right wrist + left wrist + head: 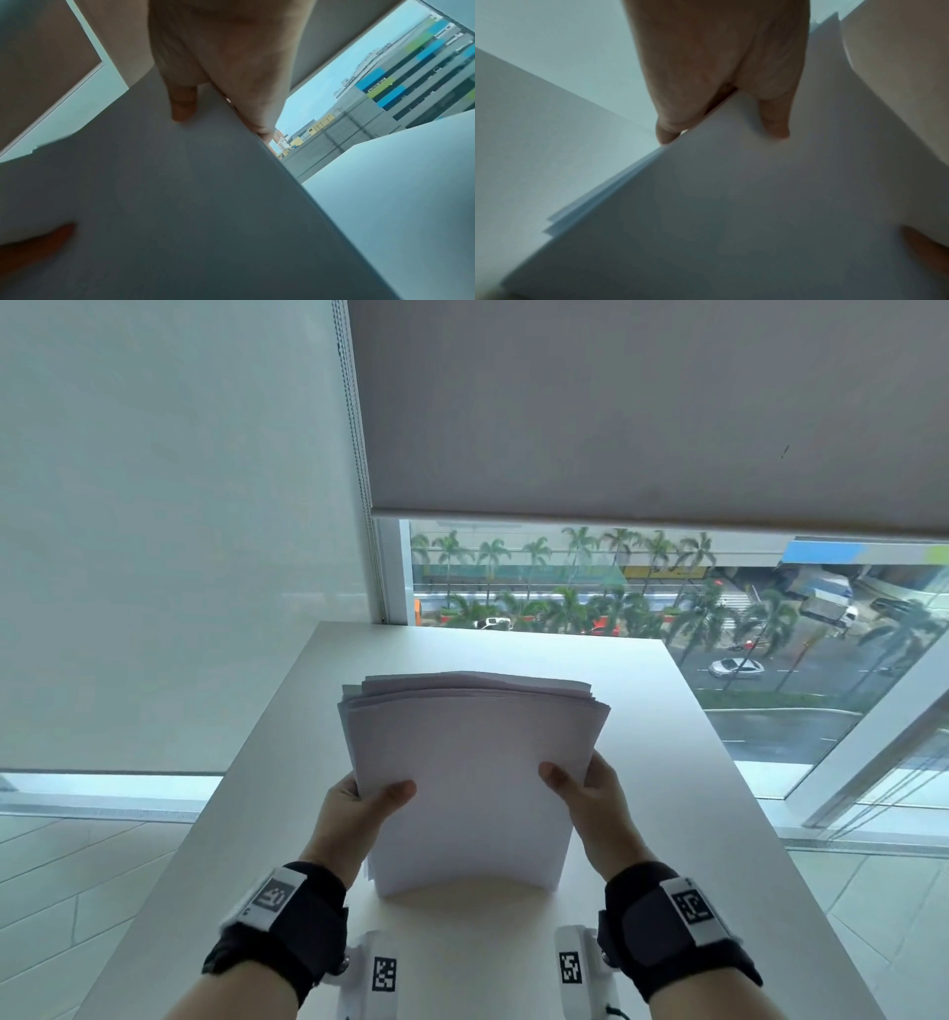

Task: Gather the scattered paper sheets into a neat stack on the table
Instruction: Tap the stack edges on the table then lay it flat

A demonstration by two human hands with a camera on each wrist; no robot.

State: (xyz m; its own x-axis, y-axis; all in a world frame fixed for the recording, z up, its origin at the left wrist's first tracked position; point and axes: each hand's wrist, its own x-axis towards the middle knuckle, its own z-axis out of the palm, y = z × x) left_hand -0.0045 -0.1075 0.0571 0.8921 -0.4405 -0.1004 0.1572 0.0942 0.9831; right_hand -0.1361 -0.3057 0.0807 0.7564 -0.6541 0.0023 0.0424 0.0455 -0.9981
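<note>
A bundle of white paper sheets stands on its lower edge on the white table, leaning away from me, its top edges fanned unevenly. My left hand grips the bundle's left edge, thumb on the near face, fingers behind. My right hand grips the right edge the same way. In the left wrist view the thumb presses on the paper sheets, whose offset edges show at the left. In the right wrist view the thumb lies on the paper sheets.
The table ends at a window with a lowered grey blind beyond it. A white wall rises on the left. The floor drops away at both table sides.
</note>
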